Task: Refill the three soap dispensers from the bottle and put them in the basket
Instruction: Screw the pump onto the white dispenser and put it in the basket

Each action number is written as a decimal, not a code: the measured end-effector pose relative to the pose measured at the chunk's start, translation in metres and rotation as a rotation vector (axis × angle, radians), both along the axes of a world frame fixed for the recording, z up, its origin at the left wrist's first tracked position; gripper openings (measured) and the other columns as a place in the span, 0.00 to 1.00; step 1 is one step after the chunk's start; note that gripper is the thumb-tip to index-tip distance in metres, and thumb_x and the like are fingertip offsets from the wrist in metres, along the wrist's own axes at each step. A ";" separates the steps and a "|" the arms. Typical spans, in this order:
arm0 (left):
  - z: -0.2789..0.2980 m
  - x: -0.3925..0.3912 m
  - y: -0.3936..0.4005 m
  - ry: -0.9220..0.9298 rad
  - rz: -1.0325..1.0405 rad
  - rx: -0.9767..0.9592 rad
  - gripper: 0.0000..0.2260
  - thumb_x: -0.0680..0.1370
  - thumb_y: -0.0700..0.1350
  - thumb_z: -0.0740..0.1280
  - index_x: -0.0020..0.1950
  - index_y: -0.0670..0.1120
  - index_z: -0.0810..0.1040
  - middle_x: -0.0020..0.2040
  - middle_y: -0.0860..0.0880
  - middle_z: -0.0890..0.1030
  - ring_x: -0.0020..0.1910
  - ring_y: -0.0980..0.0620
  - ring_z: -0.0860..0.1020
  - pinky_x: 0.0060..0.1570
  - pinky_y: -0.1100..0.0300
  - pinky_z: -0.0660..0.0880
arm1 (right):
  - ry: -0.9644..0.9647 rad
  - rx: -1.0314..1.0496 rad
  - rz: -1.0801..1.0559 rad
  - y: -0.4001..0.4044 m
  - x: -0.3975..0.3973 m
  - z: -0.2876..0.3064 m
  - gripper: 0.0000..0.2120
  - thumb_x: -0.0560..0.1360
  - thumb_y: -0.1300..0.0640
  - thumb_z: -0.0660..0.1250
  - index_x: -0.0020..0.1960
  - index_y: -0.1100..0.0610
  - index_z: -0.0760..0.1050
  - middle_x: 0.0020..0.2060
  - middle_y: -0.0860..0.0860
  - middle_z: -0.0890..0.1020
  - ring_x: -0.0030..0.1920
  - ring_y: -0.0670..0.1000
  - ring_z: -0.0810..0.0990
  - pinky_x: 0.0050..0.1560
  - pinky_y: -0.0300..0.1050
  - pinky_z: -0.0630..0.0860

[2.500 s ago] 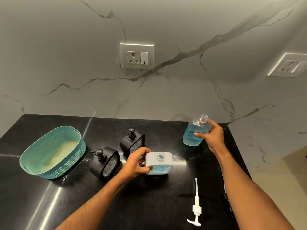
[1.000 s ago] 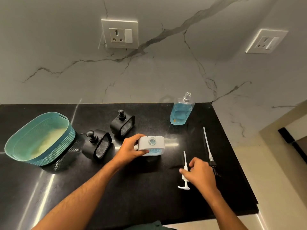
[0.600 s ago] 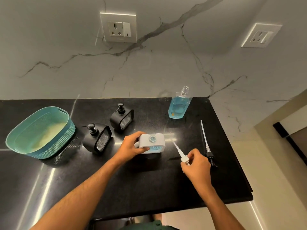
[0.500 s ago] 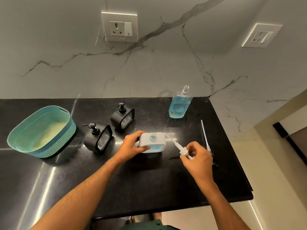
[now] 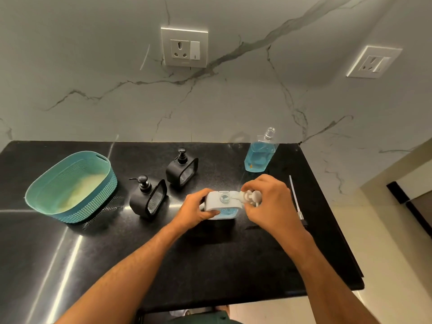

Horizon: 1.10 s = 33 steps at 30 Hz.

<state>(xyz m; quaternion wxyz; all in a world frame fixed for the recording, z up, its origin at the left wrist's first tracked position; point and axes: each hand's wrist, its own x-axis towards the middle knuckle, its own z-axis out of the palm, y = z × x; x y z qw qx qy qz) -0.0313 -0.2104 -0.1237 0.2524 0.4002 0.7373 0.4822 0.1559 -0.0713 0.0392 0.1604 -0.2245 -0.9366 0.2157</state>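
I'm seeing the left hand (image 5: 196, 210) gripping the white rectangular plastic soap dispenser (image 5: 221, 204) mid-counter, while right hand (image 5: 268, 203) fingers are pinching the white plastic pump head (image 5: 249, 197) beside its open neck.

Counter (image 5: 210, 265): basket (image 5: 70, 187) sitting at nine o'clock; two pump dispensers (image 5: 149, 197) standing between it and the centre dispenser (image 5: 221, 204); bottle (image 5: 259, 153) standing at one o'clock.

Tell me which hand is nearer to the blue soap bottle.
Right. The right hand holds the white pump just in front of the bottle; the left hand grips the white dispenser, farther left.
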 end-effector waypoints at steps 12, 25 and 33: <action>-0.001 0.000 0.000 0.053 -0.013 0.009 0.21 0.72 0.47 0.81 0.62 0.54 0.80 0.54 0.61 0.83 0.55 0.60 0.81 0.52 0.68 0.75 | -0.134 -0.018 0.075 0.000 -0.065 -0.042 0.24 0.64 0.59 0.79 0.59 0.54 0.79 0.49 0.52 0.85 0.48 0.50 0.84 0.49 0.48 0.84; -0.001 0.002 0.001 0.048 -0.006 0.050 0.19 0.74 0.51 0.80 0.62 0.53 0.81 0.53 0.58 0.84 0.54 0.57 0.82 0.52 0.64 0.78 | -0.034 -0.021 -0.066 0.000 -0.045 -0.078 0.26 0.61 0.38 0.83 0.46 0.52 0.76 0.42 0.46 0.77 0.41 0.45 0.76 0.40 0.40 0.76; -0.004 0.001 0.000 0.049 -0.014 0.036 0.20 0.72 0.47 0.81 0.62 0.54 0.80 0.54 0.60 0.83 0.56 0.59 0.81 0.53 0.67 0.77 | 0.123 -0.107 -0.170 -0.007 -0.031 -0.077 0.52 0.60 0.32 0.78 0.78 0.49 0.63 0.38 0.43 0.77 0.43 0.44 0.76 0.51 0.40 0.76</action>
